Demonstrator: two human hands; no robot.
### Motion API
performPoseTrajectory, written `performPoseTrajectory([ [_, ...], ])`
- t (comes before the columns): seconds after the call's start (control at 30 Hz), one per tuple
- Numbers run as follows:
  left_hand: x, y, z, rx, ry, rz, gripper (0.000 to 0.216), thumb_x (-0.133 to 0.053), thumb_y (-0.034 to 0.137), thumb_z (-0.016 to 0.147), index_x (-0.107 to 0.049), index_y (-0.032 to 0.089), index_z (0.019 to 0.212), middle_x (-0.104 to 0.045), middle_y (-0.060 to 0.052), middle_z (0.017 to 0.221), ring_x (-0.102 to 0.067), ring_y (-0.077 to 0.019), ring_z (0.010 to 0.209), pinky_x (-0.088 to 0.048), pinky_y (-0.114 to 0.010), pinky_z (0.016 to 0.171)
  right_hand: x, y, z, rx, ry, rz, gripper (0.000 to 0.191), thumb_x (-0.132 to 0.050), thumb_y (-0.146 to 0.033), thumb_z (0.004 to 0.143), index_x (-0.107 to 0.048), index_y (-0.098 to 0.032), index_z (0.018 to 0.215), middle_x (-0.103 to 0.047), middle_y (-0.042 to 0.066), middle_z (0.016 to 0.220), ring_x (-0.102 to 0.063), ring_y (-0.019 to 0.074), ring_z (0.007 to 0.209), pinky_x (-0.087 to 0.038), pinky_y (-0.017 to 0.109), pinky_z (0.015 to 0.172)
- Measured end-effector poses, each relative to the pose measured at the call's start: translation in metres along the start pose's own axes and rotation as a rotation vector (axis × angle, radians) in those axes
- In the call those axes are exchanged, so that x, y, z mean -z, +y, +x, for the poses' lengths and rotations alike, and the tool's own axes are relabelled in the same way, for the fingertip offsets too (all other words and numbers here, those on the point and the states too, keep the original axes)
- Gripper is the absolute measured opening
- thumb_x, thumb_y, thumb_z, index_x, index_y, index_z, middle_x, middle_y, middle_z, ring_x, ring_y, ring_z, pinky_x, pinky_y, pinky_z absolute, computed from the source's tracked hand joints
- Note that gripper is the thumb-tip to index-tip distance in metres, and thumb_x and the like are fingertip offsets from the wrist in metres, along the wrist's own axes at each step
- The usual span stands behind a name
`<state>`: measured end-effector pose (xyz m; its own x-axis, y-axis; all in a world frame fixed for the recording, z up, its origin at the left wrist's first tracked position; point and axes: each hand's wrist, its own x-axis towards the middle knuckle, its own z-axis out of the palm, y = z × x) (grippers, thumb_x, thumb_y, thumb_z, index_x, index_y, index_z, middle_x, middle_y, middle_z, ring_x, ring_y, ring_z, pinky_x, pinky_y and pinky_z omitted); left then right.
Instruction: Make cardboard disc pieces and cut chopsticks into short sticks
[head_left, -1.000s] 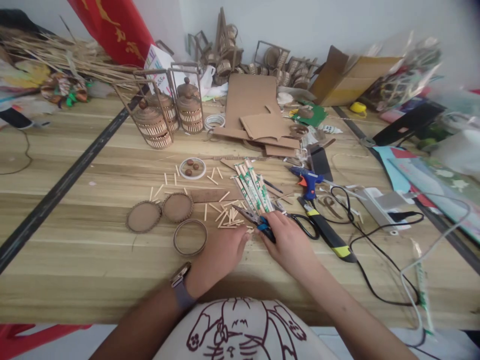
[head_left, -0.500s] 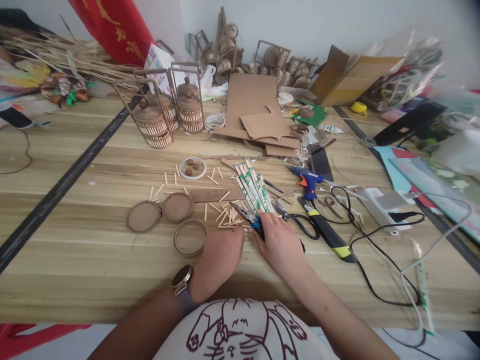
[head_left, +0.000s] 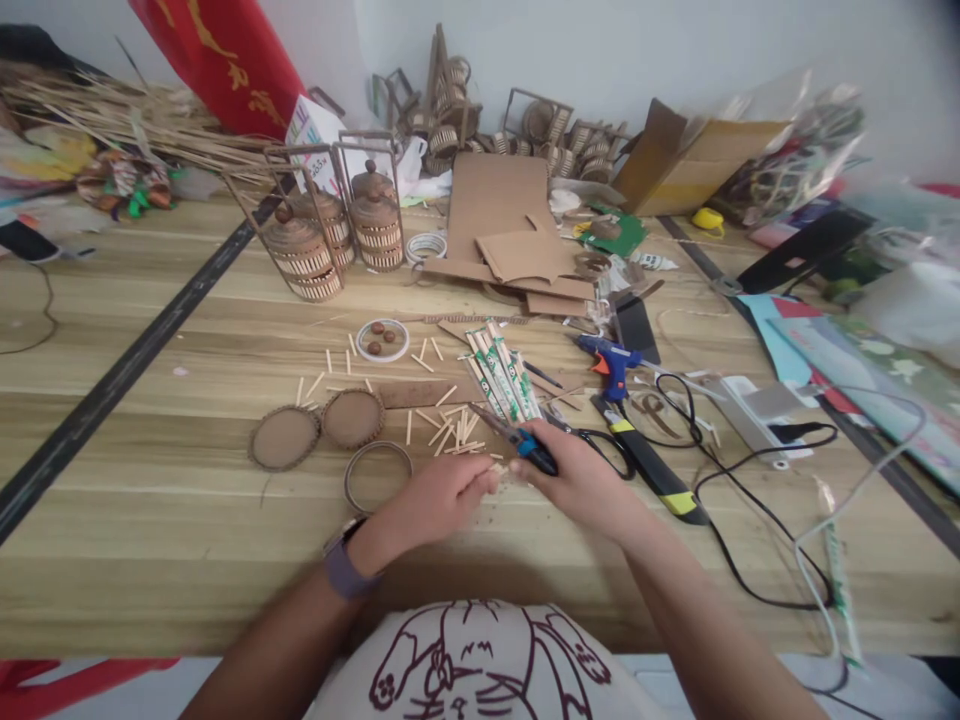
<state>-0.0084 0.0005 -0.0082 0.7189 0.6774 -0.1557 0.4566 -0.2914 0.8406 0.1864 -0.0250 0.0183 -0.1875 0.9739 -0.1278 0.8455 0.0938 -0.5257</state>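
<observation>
My right hand [head_left: 581, 480] is closed around the blue-and-black handles of a pair of pliers [head_left: 504, 428], whose jaws point up and left over short pale wooden sticks [head_left: 456, 432]. My left hand [head_left: 442, 495] is beside it with thumb and fingers pinched together. A pale bit shows at its fingertips, too small to name. Just beyond the hands lies a bundle of chopsticks in green-and-white paper wrappers [head_left: 499, 372]. To the left are a brown ring [head_left: 378, 478] and two round brown discs with braided rims, one of them a near disc [head_left: 352, 418].
A blue glue gun [head_left: 613, 365], a black-and-yellow cutter [head_left: 660, 475] and a white power strip [head_left: 761, 415] with looping cables lie right. Black-handled scissors [head_left: 611, 450] are partly behind my right hand. Lidded baskets [head_left: 304, 262] stand behind at left; cardboard sheets [head_left: 501, 200] lie at the back.
My right hand has turned and drawn slightly back, so the pliers' handles show more. My left hand has rolled over, its watch face turning away. The view has shifted slightly.
</observation>
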Motion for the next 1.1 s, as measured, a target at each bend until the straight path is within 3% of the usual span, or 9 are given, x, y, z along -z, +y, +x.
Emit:
performPoseTrajectory([
  [0.07, 0.002, -0.001, 0.000, 0.004, -0.055, -0.355, 0.035, -0.034, 0.043, 0.097, -0.053, 0.019, 0.080, -0.061, 0.000, 0.059, -0.057, -0.0143, 0.056, -0.044, -0.026, 0.062, 0.011, 0.007, -0.004, 0.030, 0.009, 0.155, 0.016, -0.055, -0.036, 0.088, -0.055, -0.021, 0.093, -0.063, 0.001, 0.081, -0.059, 0.0177, 0.073, -0.046, 0.027, 0.066],
  [0.13, 0.000, -0.001, 0.002, 0.074, -0.022, -0.629, 0.040, -0.036, 0.053, 0.094, -0.050, 0.019, 0.079, -0.059, 0.001, 0.053, -0.054, -0.0129, 0.051, -0.042, -0.025, 0.057, 0.016, 0.007, -0.008, 0.043, 0.080, 0.219, 0.016, -0.054, -0.037, 0.088, -0.055, -0.021, 0.091, -0.062, 0.001, 0.082, -0.058, 0.0173, 0.074, -0.047, 0.027, 0.068],
  [0.23, -0.007, -0.003, 0.005, 0.207, 0.048, -0.847, 0.044, -0.046, 0.061, 0.087, -0.051, 0.018, 0.078, -0.067, -0.004, 0.063, -0.061, -0.0146, 0.058, -0.042, -0.025, 0.057, 0.013, -0.001, -0.011, 0.053, 0.150, 0.198, 0.015, -0.056, -0.034, 0.087, -0.054, -0.021, 0.094, -0.064, 0.002, 0.084, -0.060, 0.0182, 0.076, -0.048, 0.028, 0.070],
  [0.33, -0.012, -0.005, 0.006, 0.276, 0.042, -0.959, 0.046, -0.057, 0.062, 0.080, -0.055, 0.016, 0.081, -0.072, -0.008, 0.077, -0.068, -0.0192, 0.073, -0.047, -0.028, 0.064, 0.002, -0.010, -0.012, 0.116, 0.110, 0.110, 0.015, -0.057, -0.026, 0.087, -0.055, -0.020, 0.100, -0.066, 0.006, 0.091, -0.062, 0.0208, 0.083, -0.050, 0.031, 0.074],
  [0.47, -0.018, -0.006, 0.007, 0.331, 0.053, -0.967, 0.033, -0.061, 0.047, 0.083, -0.061, 0.015, 0.089, -0.073, -0.008, 0.090, -0.070, -0.0205, 0.084, -0.050, -0.030, 0.071, -0.015, -0.013, -0.010, 0.155, 0.067, -0.005, 0.021, -0.056, -0.017, 0.086, -0.056, -0.017, 0.107, -0.065, 0.012, 0.103, -0.061, 0.0261, 0.100, -0.051, 0.039, 0.085],
  [0.57, -0.021, -0.006, 0.008, 0.335, 0.047, -0.915, 0.023, -0.055, 0.035, 0.088, -0.063, 0.016, 0.099, -0.073, -0.008, 0.095, -0.071, -0.0187, 0.084, -0.052, -0.029, 0.071, -0.023, -0.009, -0.008, 0.131, 0.075, -0.016, 0.040, -0.057, -0.017, 0.085, -0.051, -0.016, 0.124, -0.064, 0.015, 0.116, -0.061, 0.0278, 0.110, -0.050, 0.044, 0.093],
  [0.7, -0.022, -0.005, 0.008, 0.302, -0.008, -0.901, 0.025, -0.050, 0.030, 0.090, -0.064, 0.016, 0.103, -0.073, -0.009, 0.096, -0.070, -0.0191, 0.084, -0.053, -0.030, 0.072, -0.023, -0.005, -0.009, 0.115, 0.041, 0.041, 0.056, -0.061, -0.018, 0.082, -0.044, -0.018, 0.136, -0.065, 0.014, 0.120, -0.062, 0.0261, 0.111, -0.051, 0.042, 0.093],
  [1.0, -0.017, 0.003, 0.004, 0.342, 0.039, -0.989, 0.022, -0.055, 0.021, 0.082, -0.066, 0.014, 0.101, -0.072, -0.004, 0.089, -0.064, -0.0141, 0.074, -0.054, -0.028, 0.070, -0.024, -0.014, -0.010, 0.140, -0.023, 0.050, 0.058, -0.063, -0.018, 0.083, -0.044, -0.012, 0.138, -0.067, 0.015, 0.117, -0.064, 0.0261, 0.108, -0.053, 0.042, 0.091],
  [1.1, -0.017, 0.005, 0.005, 0.355, 0.076, -0.951, 0.018, -0.053, 0.020, 0.083, -0.065, 0.015, 0.095, -0.071, -0.002, 0.085, -0.063, -0.0141, 0.072, -0.054, -0.027, 0.068, -0.024, -0.014, -0.010, 0.193, 0.014, 0.060, 0.055, -0.063, -0.018, 0.083, -0.046, -0.017, 0.136, -0.060, 0.015, 0.128, -0.058, 0.0259, 0.120, -0.049, 0.043, 0.098],
])
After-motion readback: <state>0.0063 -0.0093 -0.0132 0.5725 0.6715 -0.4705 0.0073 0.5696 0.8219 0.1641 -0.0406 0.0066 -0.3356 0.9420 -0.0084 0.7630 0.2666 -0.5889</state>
